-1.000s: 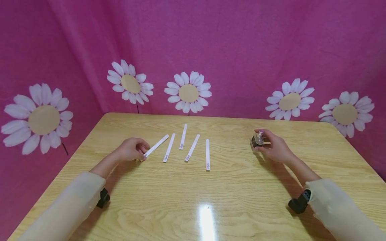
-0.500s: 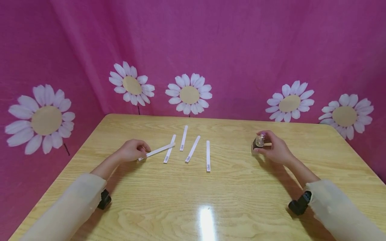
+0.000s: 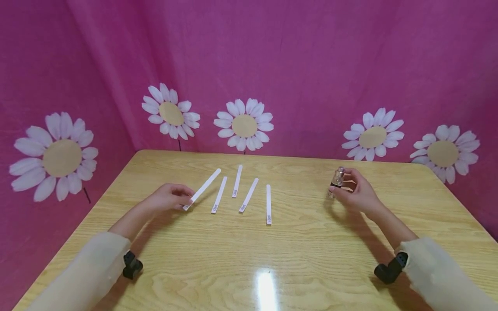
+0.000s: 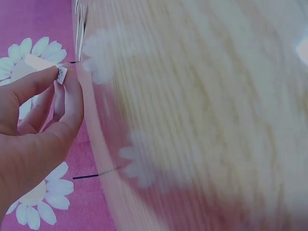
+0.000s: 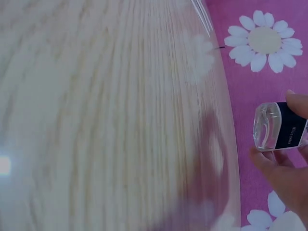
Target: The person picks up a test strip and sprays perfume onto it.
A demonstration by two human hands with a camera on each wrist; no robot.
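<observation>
Bottle (image 5: pixel 267 126), "Alice" label (image 5: pixel 288 127), printed white strip (image 3: pixel 204 187)

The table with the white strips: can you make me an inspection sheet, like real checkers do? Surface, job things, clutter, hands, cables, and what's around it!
Surface: table with a light wood pattern and a bright shiny reflection.
Job things: one white strip is in a hand; four other strips lie apart on the table, with small dark print at their near ends. A clear bottle with a dark label is in the other hand.
Clutter: nothing seen.
Hands: left hand pinches the strip; right hand holds the bottle.
Cables: nothing seen.
Surroundings: pink cloth with big white flowers.
</observation>
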